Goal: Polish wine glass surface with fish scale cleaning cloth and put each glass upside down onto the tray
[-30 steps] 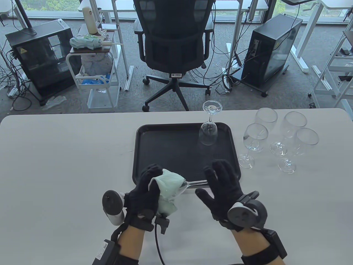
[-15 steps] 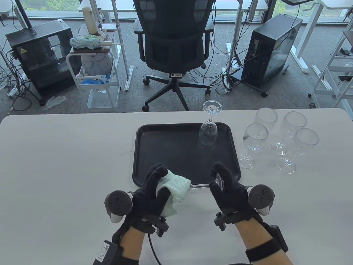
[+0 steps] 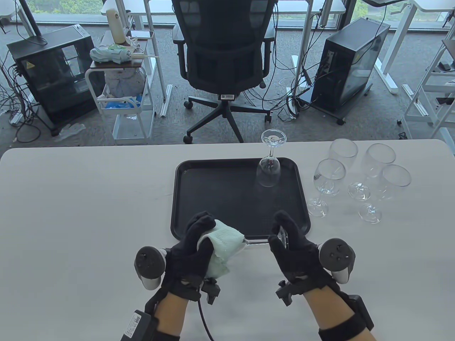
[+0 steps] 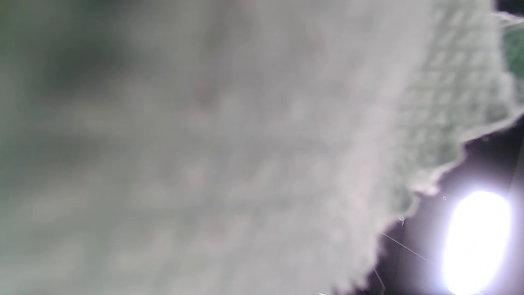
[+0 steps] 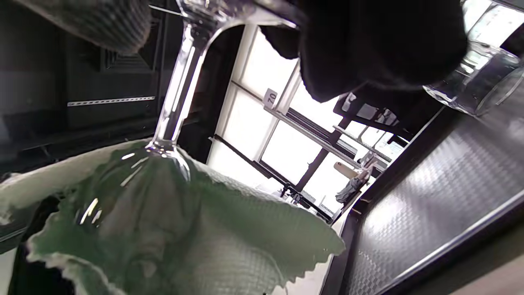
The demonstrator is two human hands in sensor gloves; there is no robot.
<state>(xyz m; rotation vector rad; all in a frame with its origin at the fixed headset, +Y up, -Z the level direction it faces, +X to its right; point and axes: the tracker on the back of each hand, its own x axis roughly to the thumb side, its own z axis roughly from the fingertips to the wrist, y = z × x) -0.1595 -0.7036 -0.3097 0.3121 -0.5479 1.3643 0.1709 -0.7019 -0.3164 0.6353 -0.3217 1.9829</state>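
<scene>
Table view shows the left hand [image 3: 193,248] gripping the pale green cloth [image 3: 224,245] wrapped round the bowl of a sideways wine glass [image 3: 257,240] at the tray's [image 3: 213,191] near edge. Right hand [image 3: 293,248] pinches its foot. One glass [image 3: 269,167] stands inverted on the tray.

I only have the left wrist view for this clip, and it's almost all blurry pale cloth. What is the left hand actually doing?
Observer: The left hand grips the cloth wrapped round the bowl of a wine glass held sideways.
Operator: And the other end of the glass?
Observer: The right hand holds its foot; the bare stem spans the gap between the hands.
Operator: Any glasses finished?
Observer: One glass stands upside down on the black tray.
Operator: How many are left?
Observer: Four glasses stand upright on the table, right of the tray.
</scene>
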